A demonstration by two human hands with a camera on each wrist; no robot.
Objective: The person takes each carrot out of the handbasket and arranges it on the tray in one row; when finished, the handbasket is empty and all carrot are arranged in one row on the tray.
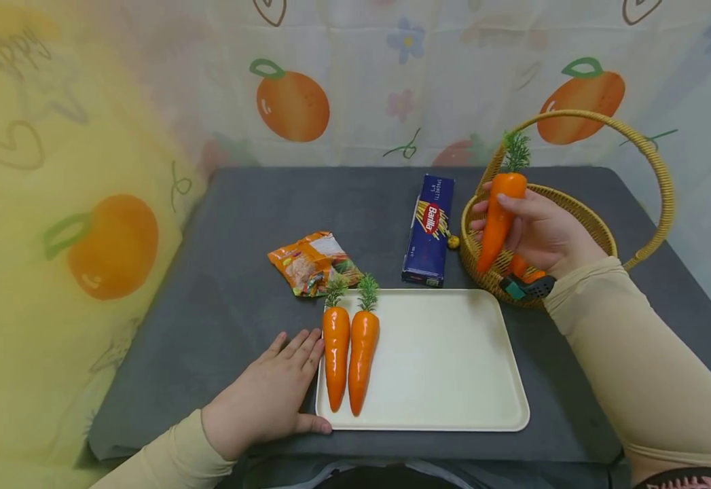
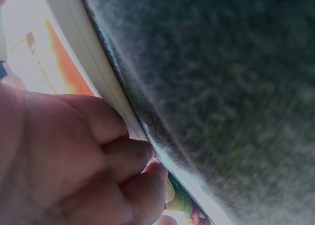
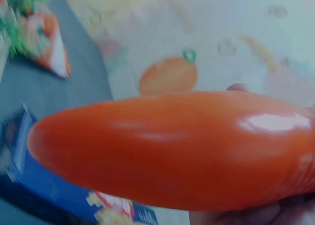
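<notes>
In the head view my right hand (image 1: 547,227) grips an orange carrot (image 1: 497,221) with a green leafy top, thumb across its front, above the wicker basket (image 1: 593,221). That carrot (image 3: 172,151) fills much of the right wrist view, its tip towards the left. More orange shows inside the basket below my hand, partly hidden. My left hand (image 1: 266,397) lies with fingers extended against the left edge of a cream tray (image 1: 441,360). Two carrots lie side by side on the tray's left part, the left carrot (image 1: 336,356) and the right carrot (image 1: 363,360), leafy tops pointing away.
An orange food packet (image 1: 309,261) lies behind the tray's left corner. A blue Barilla spaghetti box (image 1: 428,231) is behind the tray, left of the basket. The tall basket handle (image 1: 663,183) arches up at the right. A grey cloth (image 1: 239,251) covers the table; a fruit-print curtain hangs behind.
</notes>
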